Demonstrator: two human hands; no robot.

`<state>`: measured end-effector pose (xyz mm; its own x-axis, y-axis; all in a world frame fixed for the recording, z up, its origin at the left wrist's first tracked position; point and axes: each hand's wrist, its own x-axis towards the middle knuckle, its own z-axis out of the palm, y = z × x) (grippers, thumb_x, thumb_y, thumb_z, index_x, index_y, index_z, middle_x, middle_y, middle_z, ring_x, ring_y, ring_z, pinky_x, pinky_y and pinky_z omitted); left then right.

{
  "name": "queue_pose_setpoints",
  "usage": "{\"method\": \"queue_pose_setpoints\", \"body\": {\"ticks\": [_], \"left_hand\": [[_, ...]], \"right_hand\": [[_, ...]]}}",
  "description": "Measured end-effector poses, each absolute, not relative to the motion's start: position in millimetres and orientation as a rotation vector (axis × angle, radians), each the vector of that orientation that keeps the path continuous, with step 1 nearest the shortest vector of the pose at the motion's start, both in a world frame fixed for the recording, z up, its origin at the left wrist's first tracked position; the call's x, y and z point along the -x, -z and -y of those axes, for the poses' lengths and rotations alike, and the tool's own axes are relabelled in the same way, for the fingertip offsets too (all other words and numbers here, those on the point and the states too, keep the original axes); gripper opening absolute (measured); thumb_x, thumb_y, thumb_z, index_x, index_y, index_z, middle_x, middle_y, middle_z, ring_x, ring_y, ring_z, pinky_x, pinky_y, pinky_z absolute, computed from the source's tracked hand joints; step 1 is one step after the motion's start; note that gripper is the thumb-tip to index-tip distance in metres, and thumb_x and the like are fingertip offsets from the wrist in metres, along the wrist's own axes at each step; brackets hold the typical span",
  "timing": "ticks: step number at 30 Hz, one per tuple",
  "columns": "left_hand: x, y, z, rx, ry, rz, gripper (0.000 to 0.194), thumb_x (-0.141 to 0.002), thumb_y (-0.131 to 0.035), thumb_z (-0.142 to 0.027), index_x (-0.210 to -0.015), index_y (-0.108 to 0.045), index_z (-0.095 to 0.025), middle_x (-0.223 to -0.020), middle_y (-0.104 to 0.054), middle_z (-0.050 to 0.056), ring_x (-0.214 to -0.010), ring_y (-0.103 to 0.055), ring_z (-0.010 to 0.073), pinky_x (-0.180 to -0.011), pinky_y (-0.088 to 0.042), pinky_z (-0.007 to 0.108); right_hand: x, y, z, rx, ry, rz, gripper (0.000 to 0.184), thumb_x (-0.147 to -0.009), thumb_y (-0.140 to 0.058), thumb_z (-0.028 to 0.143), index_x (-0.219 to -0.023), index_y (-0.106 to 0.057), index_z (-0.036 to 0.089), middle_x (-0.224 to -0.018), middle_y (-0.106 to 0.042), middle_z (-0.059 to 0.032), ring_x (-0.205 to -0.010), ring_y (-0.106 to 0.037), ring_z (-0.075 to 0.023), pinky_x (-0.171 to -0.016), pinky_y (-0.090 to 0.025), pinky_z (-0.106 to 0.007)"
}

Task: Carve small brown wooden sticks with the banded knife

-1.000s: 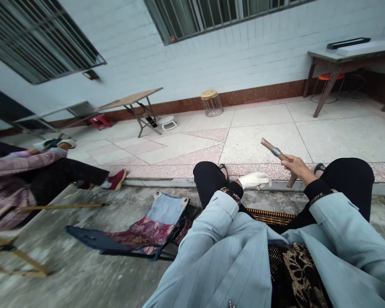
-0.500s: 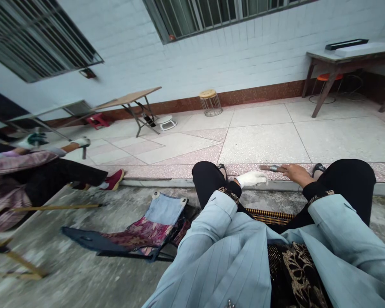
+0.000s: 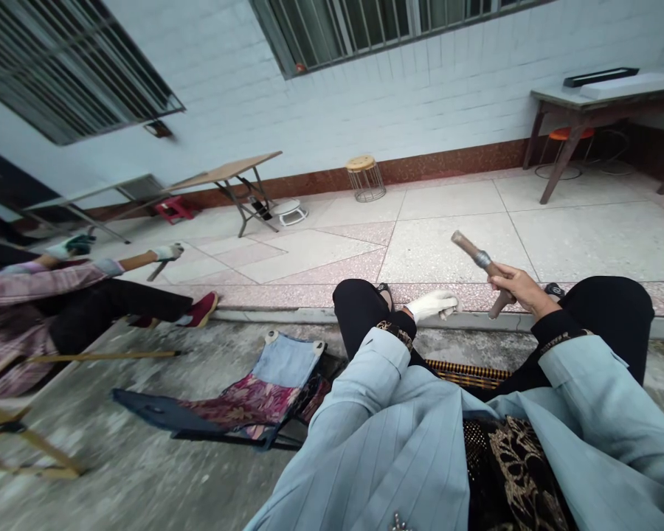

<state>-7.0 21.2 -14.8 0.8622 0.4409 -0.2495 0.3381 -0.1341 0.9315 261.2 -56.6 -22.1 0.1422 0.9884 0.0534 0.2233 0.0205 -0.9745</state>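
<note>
My right hand (image 3: 523, 289), bare, is closed around a brownish rod with a silvery band (image 3: 482, 258) near its middle. The rod is tilted, its upper end pointing up and left and its lower end showing below my fingers. To its left my left hand (image 3: 434, 304), in a white glove, has its fingers curled over the edge of the step. Whatever those fingers hold, if anything, is hidden. Both hands are in front of my knees, apart from each other.
A folding chair (image 3: 260, 383) with patterned cloth stands on the concrete to my left. Beyond it sits another person (image 3: 27, 310) with gloved hands. A round stool (image 3: 362, 164), a folding table (image 3: 226, 169) and a wooden desk (image 3: 592, 103) stand by the wall.
My right hand has raised the rod and swung it from nearly level to steeply tilted. The fingers of my left hand have curled in more. The other person's gloved hand has moved right.
</note>
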Motion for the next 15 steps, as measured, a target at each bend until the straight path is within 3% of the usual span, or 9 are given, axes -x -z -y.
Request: {"method": "queue_pose_setpoints", "body": {"ticks": [3, 7, 11, 15], "left_hand": [[6, 20, -24, -1.752, -0.033, -0.527, 0.050, -0.090, -0.059, -0.062, -0.093, -0.068, -0.012, -0.068, -0.050, -0.004, -0.059, -0.045, 0.0062, -0.057, -0.042, 0.019], [8, 11, -21, -1.800, 0.030, -0.489, 0.050, -0.089, -0.058, -0.062, -0.096, -0.069, -0.013, -0.065, -0.047, -0.004, -0.058, -0.044, 0.0076, -0.057, -0.041, 0.020], [9, -9, -16, -1.892, 0.017, -0.514, 0.037, -0.092, -0.059, -0.047, -0.094, -0.070, -0.012, -0.064, -0.051, -0.003, -0.060, -0.045, 0.0090, -0.059, -0.039, 0.022], [6, -25, -13, -1.988, -0.007, -0.543, 0.024, -0.095, -0.060, -0.035, -0.088, -0.072, -0.015, -0.065, -0.058, -0.002, -0.067, -0.052, 0.0112, -0.064, -0.042, 0.023]], "right_hand": [[-266, 31, 48, 1.526, -0.823, 1.208, 0.082, -0.079, -0.062, 0.046, -0.151, -0.051, 0.008, -0.097, -0.071, -0.0087, -0.071, -0.059, -0.0164, -0.060, -0.049, -0.028], [-269, 41, 42, 1.746, -0.718, 1.241, 0.067, -0.081, -0.059, 0.035, -0.141, -0.061, 0.006, -0.086, -0.071, -0.0089, -0.067, -0.062, -0.0184, -0.062, -0.048, -0.029], [-269, 44, 45, 1.960, -0.592, 1.417, 0.051, -0.083, -0.063, 0.033, -0.132, -0.070, 0.018, -0.099, -0.076, -0.0107, -0.088, -0.069, -0.0268, -0.075, -0.050, -0.034], [-262, 46, 53, 2.070, -0.520, 1.672, 0.050, -0.084, -0.065, 0.032, -0.134, -0.070, 0.025, -0.118, -0.075, -0.0133, -0.109, -0.067, -0.0339, -0.089, -0.048, -0.040]]}}
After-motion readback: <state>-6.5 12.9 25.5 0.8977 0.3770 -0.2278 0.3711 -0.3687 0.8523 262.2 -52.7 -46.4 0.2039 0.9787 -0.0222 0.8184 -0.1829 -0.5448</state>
